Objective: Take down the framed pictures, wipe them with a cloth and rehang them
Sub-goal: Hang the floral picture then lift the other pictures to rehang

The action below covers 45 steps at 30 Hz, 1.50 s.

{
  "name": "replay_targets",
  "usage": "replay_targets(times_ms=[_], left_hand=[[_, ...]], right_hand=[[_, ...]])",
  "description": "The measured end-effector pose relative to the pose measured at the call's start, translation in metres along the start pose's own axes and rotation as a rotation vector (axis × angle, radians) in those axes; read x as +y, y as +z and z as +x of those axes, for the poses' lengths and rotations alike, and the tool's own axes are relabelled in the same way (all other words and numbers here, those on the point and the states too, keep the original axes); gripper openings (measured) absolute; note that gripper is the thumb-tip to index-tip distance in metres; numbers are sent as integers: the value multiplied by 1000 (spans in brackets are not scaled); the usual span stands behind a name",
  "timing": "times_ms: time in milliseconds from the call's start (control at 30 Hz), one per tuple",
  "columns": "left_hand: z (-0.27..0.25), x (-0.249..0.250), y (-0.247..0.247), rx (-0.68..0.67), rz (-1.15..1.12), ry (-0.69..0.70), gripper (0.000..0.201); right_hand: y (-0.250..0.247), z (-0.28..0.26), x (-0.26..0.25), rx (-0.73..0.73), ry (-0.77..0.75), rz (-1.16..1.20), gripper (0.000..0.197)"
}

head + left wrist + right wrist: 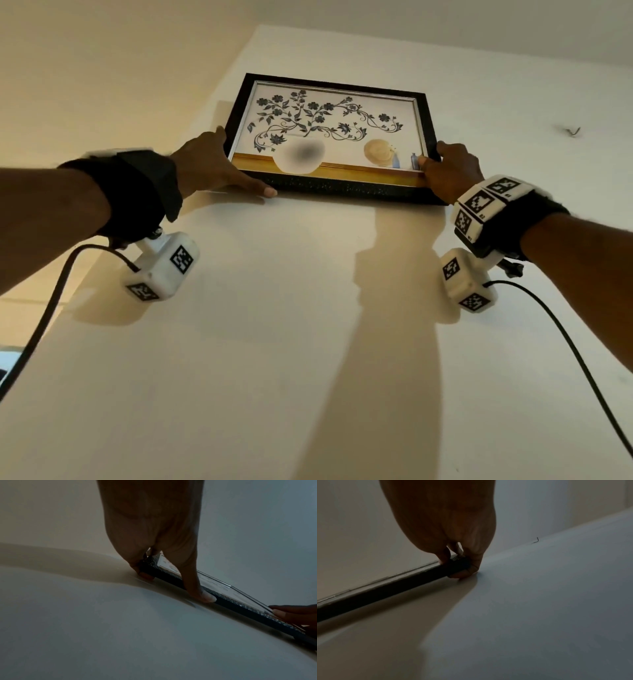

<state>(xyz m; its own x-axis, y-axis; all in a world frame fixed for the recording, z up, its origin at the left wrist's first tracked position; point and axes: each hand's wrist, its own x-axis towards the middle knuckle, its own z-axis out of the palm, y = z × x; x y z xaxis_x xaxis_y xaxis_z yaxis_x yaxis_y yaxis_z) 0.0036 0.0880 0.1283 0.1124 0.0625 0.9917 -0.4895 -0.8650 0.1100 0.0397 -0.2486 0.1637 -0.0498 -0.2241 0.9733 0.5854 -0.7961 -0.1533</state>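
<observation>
Both arms raised, forearms extended forward and upward. Left hand (pixel 209 161) at lower left corner of framed picture (pixel 329 137): thumb laid along the bottom edge, fingers on the left side. Right hand (pixel 448 171) grips the lower right corner, thumb on the front, fingers curled behind. Black straps on both wrists.

Clearance: framed picture (pixel 329 137) flat against wall (pixel 308 308), both lower corners occupied.
Left hand (pixel 209 164) covers lower-left corner, right hand (pixel 448 171) grips lower-right; bottom edge between them bare. Wall below unobstructed. Small bent hook (pixel 571 131) projects near wall's right edge, well apart.
</observation>
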Motion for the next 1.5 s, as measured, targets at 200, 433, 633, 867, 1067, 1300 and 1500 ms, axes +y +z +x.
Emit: replay_targets(times_ms=[200,433,633,867,1067,1300,1500], left_hand=[[4,-3,-10,-47,-66,19,138],[-9,12,-11,-85,-83,49,136],[-2,4,-13,-55,-83,-4,129],[0,-1,-1,63,58,-52,125],[2,-2,2,85,49,-52,124],[-2,-2,5,111,44,-67,128],[1,-3,9,125,59,-75,137]], right_hand=[[-8,2,-10,-11,8,-6,37],[-14,1,-9,-27,33,-24,42],[-16,6,-13,-32,25,-51,40],[-14,1,-10,2,1,-233,46],[-19,-5,-6,-6,12,-294,46],[-20,-14,-7,-37,16,-306,42],[-19,-13,-8,-60,38,-295,41]])
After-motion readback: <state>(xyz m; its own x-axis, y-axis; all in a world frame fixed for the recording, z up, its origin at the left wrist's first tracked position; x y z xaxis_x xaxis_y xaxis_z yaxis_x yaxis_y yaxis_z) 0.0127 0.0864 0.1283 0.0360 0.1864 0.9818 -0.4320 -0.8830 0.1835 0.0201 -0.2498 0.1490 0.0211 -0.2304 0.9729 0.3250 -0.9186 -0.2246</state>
